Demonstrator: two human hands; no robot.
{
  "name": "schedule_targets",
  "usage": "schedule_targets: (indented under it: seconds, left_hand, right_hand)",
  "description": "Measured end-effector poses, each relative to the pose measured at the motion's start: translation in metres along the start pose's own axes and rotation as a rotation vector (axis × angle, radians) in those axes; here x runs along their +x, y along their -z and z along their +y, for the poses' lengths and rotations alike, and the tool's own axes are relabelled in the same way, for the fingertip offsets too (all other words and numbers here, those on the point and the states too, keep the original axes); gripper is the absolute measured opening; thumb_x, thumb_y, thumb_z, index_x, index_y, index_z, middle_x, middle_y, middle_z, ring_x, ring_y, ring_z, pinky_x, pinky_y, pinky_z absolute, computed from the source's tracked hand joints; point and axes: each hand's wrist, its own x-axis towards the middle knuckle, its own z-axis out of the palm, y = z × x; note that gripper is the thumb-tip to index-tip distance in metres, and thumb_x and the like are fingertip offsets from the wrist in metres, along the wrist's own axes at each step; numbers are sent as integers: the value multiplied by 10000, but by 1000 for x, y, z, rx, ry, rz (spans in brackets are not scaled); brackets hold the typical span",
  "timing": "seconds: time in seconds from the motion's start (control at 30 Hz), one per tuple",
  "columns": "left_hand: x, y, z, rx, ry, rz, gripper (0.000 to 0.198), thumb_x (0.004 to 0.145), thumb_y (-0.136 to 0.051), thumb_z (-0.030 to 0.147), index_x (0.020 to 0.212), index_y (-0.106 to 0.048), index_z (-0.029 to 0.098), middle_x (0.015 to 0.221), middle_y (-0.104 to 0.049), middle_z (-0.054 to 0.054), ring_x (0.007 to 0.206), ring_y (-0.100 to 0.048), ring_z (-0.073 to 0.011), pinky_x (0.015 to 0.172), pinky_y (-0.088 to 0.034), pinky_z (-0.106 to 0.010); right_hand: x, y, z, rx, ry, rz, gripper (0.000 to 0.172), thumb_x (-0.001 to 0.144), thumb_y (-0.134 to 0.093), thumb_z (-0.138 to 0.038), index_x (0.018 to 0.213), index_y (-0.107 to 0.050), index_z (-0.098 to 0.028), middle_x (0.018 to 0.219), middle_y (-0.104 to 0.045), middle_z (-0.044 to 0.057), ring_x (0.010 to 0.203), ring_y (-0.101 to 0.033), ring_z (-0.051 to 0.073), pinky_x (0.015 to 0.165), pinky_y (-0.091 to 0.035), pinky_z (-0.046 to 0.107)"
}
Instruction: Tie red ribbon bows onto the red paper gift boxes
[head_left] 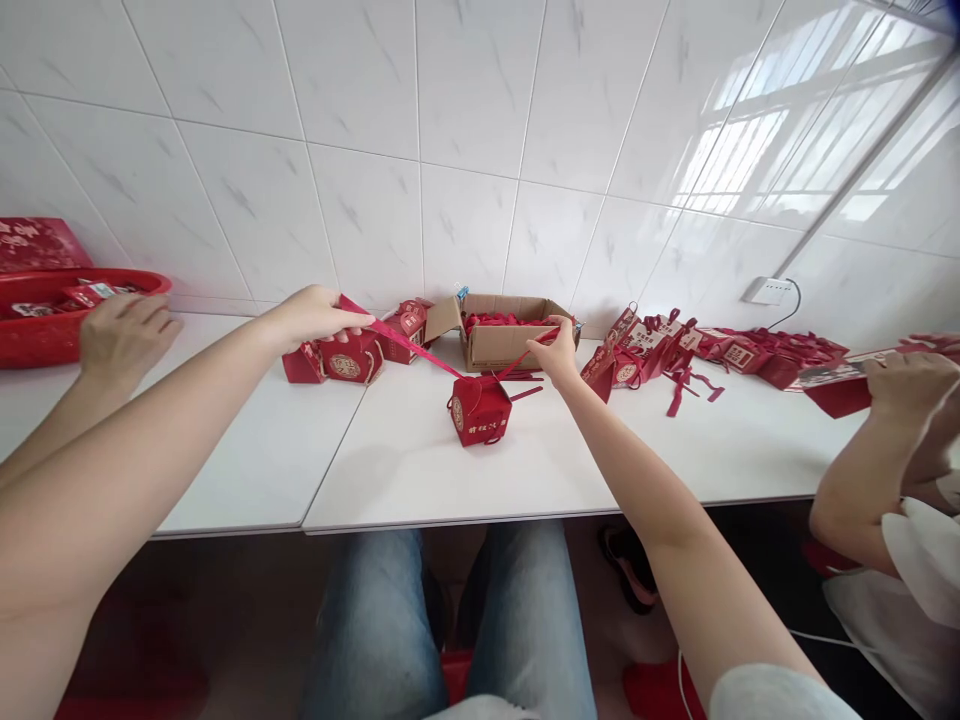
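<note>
The left hand (pixel 315 315) and right hand (pixel 556 358) each pinch one end of a red ribbon (pixel 412 347), pulled taut from the small red box (pixel 480 410) standing on the white table (pixel 390 470), just before a cardboard box (pixel 499 345)

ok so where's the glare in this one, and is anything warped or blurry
Head view: window glare washes the glossy wall tiles at upper right; the wide lens bends tile lines and stretches the forearms near the edges; left hand, right hand, red ribbon and red box look sharp; table shadows are faint.
</note>
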Motion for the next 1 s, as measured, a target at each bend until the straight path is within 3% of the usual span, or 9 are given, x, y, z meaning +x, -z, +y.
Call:
schedule_targets:
  seconds: [0.1, 0.23, 0.33, 0.4, 0.5, 0.6, 0.83, 1.0]
  left_hand:
    - [-5, -7, 5, 135, 131, -30, 201, 617, -813, 290, 674, -678, 152, 574, -645, -47, 521, -550, -152, 514, -407, -290]
    - [-10, -23, 18, -99, 75, 46, 141, 584, -778, 218, 646, -660, 174, 647, -661, -77, 624, -642, -216, 550, -459, -315]
    - [-10, -35, 26, -220, 92, 53, 156, 575, -768, 202, 659, -640, 169, 674, -665, -87, 633, -659, -224, 552, -468, -322]
    - [-8, -44, 31, -270, 100, 55, 162, 589, -761, 197, 674, -627, 165, 695, -666, -84, 628, -660, -213, 563, -478, -322]
    - [-4, -57, 41, -325, 97, 61, 150, 629, -742, 190, 690, -608, 161, 722, -666, -83, 610, -658, -194, 566, -487, -317]
    - [2, -66, 54, -355, 40, 93, 167, 659, -743, 204, 681, -581, 169, 743, -659, -73, 601, -657, -186, 566, -485, -313]
    - [8, -75, 82, -370, -122, 141, 146, 701, -720, 223, 688, -582, 178, 763, -642, -50, 644, -630, -167, 569, -478, -298]
    - [-9, -87, 68, -302, -142, 117, 127, 671, -711, 173, 648, -586, 160, 702, -607, -34, 591, -570, -132, 559, -492, -291]
  right_hand:
    - [0, 1, -1, 43, -16, 37, 795, 620, -662, -187, 1337, -319, -201, 823, -589, -20, 726, -585, 153, 751, -493, 333]
    - [0, -1, -1, 171, -18, 100, 1069, 596, -736, -216, 1450, -93, -230, 970, -602, 29, 788, -626, 160, 782, -524, 334]
    - [-1, -3, -7, 273, -43, 97, 1138, 564, -787, -253, 1453, -76, -238, 1083, -602, 65, 916, -640, 175, 811, -535, 325]
    - [-1, -6, -12, 332, -74, 80, 1006, 555, -802, -266, 1395, -252, -210, 1074, -623, 67, 956, -641, 177, 835, -536, 319]
    - [-2, -10, -24, 418, -96, 3, 534, 605, -774, -286, 1080, -555, -176, 944, -666, 51, 873, -664, 172, 793, -559, 320]
    - [-4, -12, -37, 450, -67, -71, 239, 652, -743, -293, 818, -623, -168, 797, -674, 34, 777, -667, 162, 741, -574, 321]
    - [-10, -7, -60, 348, 30, -105, 192, 703, -704, -341, 710, -623, -166, 715, -653, 20, 676, -658, 150, 685, -575, 323]
    - [-14, -9, -65, 243, 55, -158, 221, 688, -707, -372, 675, -606, -176, 646, -624, -12, 584, -634, 138, 613, -573, 313]
